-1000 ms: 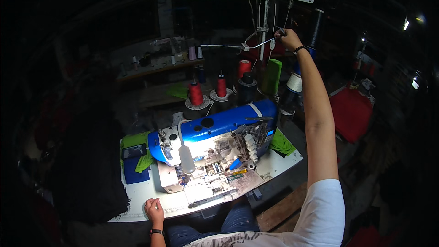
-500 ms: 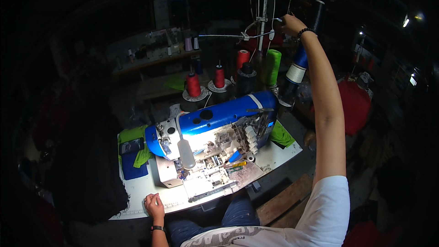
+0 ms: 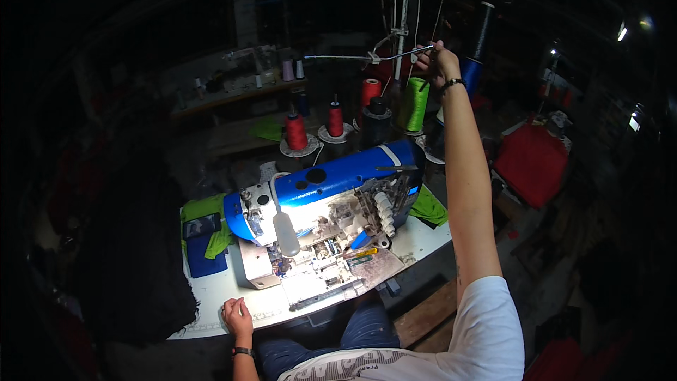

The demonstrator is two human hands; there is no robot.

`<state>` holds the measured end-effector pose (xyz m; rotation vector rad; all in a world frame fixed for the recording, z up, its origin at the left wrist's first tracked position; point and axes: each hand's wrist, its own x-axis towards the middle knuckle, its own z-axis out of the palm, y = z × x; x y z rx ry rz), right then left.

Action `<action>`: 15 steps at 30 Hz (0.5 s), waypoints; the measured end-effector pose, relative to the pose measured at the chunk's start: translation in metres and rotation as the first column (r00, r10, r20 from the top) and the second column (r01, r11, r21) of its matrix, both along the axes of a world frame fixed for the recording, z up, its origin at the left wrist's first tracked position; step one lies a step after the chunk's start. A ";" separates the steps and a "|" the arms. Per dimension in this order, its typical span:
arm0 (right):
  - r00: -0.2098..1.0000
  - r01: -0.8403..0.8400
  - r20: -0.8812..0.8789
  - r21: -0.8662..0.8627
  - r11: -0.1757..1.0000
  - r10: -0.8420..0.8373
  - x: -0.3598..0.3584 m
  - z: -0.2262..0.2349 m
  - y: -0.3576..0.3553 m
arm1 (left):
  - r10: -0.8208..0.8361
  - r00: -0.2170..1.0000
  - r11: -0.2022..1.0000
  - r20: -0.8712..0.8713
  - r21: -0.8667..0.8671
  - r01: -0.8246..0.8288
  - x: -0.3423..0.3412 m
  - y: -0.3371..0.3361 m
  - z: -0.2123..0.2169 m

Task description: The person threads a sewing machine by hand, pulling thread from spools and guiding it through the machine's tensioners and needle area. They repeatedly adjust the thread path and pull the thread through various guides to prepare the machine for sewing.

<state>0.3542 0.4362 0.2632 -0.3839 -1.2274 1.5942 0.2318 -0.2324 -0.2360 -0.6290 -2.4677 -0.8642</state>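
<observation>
My right hand [image 3: 441, 65] is raised beside the thread stand [image 3: 402, 28], its fingers bent at the end of the stand's thin metal guide rod [image 3: 338, 56]. Whatever those fingers pinch is too small to make out; a short dark piece shows just under them. Below the hand stands a green thread cone [image 3: 415, 104]. My left hand [image 3: 238, 317] rests at the table's front edge, fingers curled in and nothing visible in them. Between my arms sits a blue and white overlock sewing machine [image 3: 338, 176], its front lit and its mechanism exposed.
Red thread cones [image 3: 295, 132] and a black cone [image 3: 376, 121] stand behind the machine. A screwdriver with a yellow handle [image 3: 367, 252] lies on the machine's front. Green and blue fabric [image 3: 206, 257] is at left, beside a dark cloth heap [image 3: 134, 254]. A red bundle [image 3: 534, 162] sits at right.
My right hand has come down and slightly left, from above the guide rod to its end. My left hand stays at the table edge.
</observation>
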 end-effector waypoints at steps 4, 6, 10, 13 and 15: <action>0.998 0.014 -0.061 -0.016 1.000 -0.015 -0.022 -0.001 -0.025 | 0.017 0.999 0.999 0.038 -0.033 -0.016 0.001 -0.003 0.003; 0.993 0.038 -0.108 -0.078 0.996 -0.046 -0.026 -0.002 -0.028 | 0.013 0.999 0.999 0.029 -0.041 -0.011 0.001 -0.002 0.003; 0.978 -0.033 -0.209 -0.130 0.991 0.005 -0.029 0.001 -0.023 | 0.003 1.000 1.000 0.029 -0.027 -0.002 0.001 -0.003 -0.001; 0.983 -0.037 -0.184 -0.138 0.990 0.011 -0.030 0.006 -0.021 | 0.007 0.999 1.000 0.039 -0.013 -0.007 0.001 -0.004 -0.003; 0.984 -0.041 -0.180 -0.145 0.989 0.014 -0.030 0.007 -0.017 | 0.013 0.999 1.000 0.036 -0.016 -0.012 -0.001 -0.006 -0.006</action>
